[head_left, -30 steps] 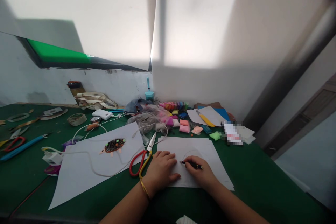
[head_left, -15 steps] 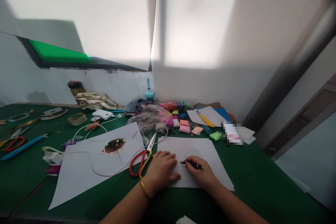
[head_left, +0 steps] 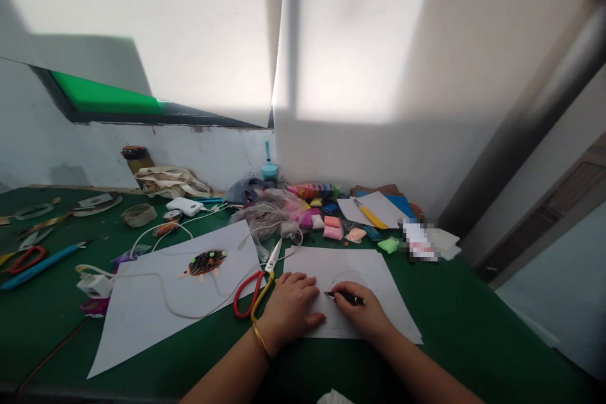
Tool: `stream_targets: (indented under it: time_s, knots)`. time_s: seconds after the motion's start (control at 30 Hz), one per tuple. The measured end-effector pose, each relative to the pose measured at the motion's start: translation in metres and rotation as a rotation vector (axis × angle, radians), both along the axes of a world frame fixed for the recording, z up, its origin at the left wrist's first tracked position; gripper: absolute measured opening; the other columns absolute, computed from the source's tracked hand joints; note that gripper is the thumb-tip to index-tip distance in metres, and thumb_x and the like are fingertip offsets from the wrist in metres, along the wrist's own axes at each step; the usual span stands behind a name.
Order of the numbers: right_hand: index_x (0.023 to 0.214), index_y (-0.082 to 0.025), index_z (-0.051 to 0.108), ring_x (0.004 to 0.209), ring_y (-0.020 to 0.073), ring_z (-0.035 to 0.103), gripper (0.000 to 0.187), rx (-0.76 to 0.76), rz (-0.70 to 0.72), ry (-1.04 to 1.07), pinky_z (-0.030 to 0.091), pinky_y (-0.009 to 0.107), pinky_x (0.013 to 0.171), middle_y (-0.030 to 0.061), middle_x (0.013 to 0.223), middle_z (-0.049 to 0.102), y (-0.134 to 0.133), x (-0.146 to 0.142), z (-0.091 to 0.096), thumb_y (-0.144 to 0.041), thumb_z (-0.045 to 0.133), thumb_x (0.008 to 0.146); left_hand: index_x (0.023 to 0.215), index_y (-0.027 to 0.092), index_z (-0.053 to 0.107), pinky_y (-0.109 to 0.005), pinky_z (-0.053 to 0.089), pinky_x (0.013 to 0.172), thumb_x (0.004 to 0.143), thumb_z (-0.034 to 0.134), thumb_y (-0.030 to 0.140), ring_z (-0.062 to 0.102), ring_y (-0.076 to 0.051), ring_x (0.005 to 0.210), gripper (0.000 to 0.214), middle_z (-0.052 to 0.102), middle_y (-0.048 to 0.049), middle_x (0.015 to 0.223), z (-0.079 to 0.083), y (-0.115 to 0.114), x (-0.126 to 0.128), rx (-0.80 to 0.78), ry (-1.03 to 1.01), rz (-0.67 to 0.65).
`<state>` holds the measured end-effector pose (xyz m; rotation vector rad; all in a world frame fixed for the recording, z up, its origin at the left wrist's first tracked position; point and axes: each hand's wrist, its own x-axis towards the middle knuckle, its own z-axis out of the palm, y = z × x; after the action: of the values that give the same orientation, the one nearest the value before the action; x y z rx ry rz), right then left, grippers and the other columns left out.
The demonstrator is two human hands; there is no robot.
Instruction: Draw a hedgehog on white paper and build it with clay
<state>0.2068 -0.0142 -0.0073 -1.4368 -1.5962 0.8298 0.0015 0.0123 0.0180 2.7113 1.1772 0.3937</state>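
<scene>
My right hand [head_left: 362,310] is closed round a black pen [head_left: 353,298] with gold trim, its tip on a white sheet of paper [head_left: 379,271]. Faint curved lines show on the sheet above the pen tip. Flat on the left part of that sheet rests my left hand [head_left: 294,303], fingers stretched out and holding nothing. Beside it lie scissors [head_left: 258,293] with one red and one yellow handle, blades pointing away. Further left, a larger sheet [head_left: 142,322] bears a hedgehog figure [head_left: 207,263] in dark, orange and green.
A white cable [head_left: 165,303] crosses the left sheet from a charger [head_left: 96,286]. Small coloured clay packs [head_left: 332,232] and plastic bags [head_left: 265,218] lie at the back. A yellow cutter [head_left: 372,214] rests on paper. At far left are a blue craft knife [head_left: 45,267] and other scissors [head_left: 28,259].
The pen tip has shifted very slightly to the left along the paper. My left hand stays in place.
</scene>
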Motion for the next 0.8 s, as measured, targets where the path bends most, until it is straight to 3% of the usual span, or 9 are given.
stream_targets:
  time_s: [0.8]
  knots:
    - [0.082,-0.023,0.071,0.087,0.0227,0.065,0.018,0.024,-0.024,-0.008,0.05,0.033,0.081,0.0043,0.089,0.073,0.0011,0.0006,-0.0037,-0.032,0.056,0.078,0.109,0.029,0.063,-0.046,0.025,0.107,0.074,0.069,0.051,0.045,-0.029,0.121,0.042,0.058,-0.0019,0.129,-0.0002,0.0007,0.0003,-0.013,0.016,0.005]
